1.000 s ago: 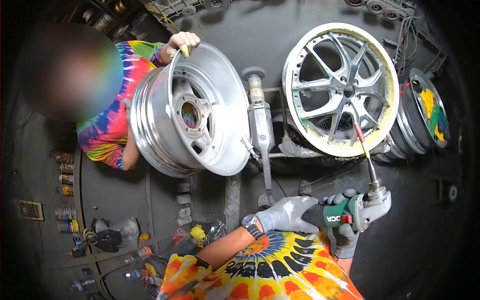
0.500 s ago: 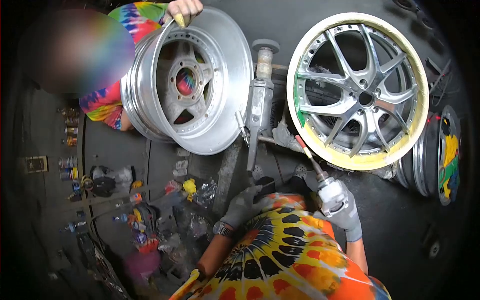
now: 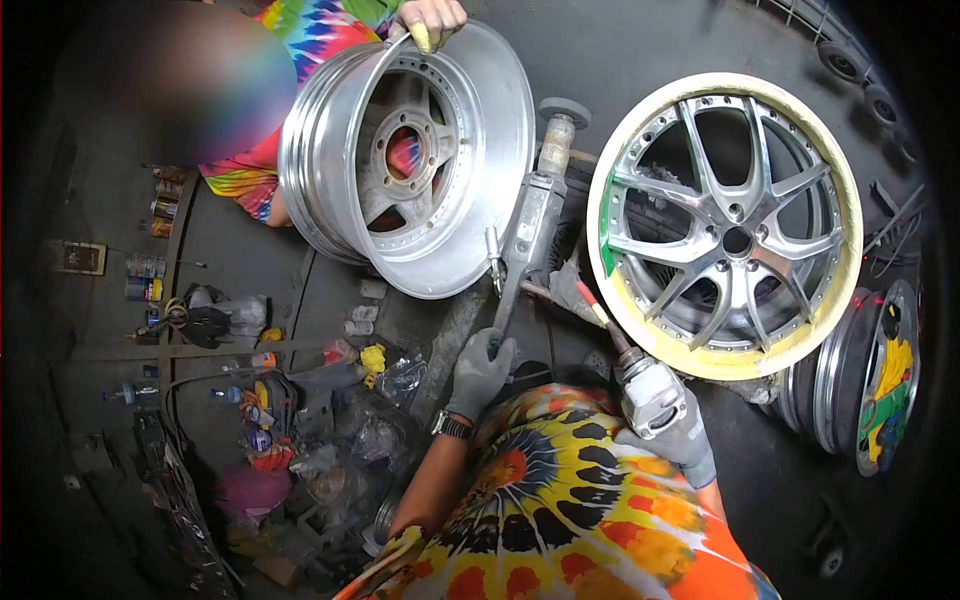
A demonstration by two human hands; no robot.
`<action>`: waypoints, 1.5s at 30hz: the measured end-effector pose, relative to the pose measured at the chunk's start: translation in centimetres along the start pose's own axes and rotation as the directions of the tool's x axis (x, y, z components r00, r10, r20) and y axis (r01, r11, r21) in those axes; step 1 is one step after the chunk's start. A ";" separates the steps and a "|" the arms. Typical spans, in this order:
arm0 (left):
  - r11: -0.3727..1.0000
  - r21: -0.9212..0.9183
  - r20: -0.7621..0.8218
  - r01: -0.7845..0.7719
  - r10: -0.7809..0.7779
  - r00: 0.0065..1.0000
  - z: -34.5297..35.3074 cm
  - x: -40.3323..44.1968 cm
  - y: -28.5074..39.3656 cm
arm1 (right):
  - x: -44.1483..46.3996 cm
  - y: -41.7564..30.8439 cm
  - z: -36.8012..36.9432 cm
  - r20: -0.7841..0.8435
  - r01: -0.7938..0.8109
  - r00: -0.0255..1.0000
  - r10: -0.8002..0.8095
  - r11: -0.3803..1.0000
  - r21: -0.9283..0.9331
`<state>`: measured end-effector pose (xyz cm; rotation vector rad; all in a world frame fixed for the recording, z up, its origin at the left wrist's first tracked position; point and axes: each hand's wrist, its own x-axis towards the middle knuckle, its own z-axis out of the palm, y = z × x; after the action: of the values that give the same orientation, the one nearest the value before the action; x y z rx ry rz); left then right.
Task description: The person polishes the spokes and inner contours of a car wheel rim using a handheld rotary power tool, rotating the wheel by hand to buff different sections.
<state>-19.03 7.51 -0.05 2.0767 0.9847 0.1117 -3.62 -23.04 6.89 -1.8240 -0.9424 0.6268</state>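
My right hand (image 3: 690, 440), in a grey glove, is wrapped round a metal-bodied die grinder (image 3: 652, 398) whose thin shaft has a red tip. That tip points up beside the lower left edge of a silver spoked wheel rim (image 3: 737, 205), whose outer lip is covered in yellow tape with a green patch. Gloved too, my left hand (image 3: 482, 370) closes on the lower end of a long dusty grey grinder (image 3: 530, 225) with a round disc at its top. Left of that grinder, a deep silver rim (image 3: 490, 150) is tilted, with another person's hand (image 3: 430, 22) on its upper edge.
Another person in a tie-dye shirt (image 3: 325, 35) is behind the deep rim. More rims (image 3: 835, 360) with coloured cloths stand at right. Bottles, plastic bags (image 3: 375, 435) and a yellow crumpled item (image 3: 373, 360) lie at lower left. Small wheels (image 3: 845, 62) are at upper right.
My left hand has moved up from my lap to the end of the grey grinder. The view has shifted. My right hand still holds the die grinder.
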 end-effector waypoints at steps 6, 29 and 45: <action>0.997 0.070 0.051 -0.041 0.037 0.998 1.9 -2.7 -0.6 | -1.5 0.7 0.2 -0.109 -0.091 0.987 0.115 0.974 0.207; 0.992 0.127 0.284 -0.026 -0.011 0.959 -0.8 -6.3 -4.8 | -1.0 0.2 2.2 -0.133 -0.187 0.965 0.225 0.950 0.251; 0.982 0.039 0.388 0.183 -0.184 0.903 -6.8 -3.7 -8.6 | 5.1 -0.1 11.0 -0.305 -0.379 0.863 0.402 0.915 0.136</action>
<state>-29.45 12.41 -0.70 1.8939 0.9211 -0.3895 -8.98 -13.18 2.41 -1.9932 -0.3214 0.5672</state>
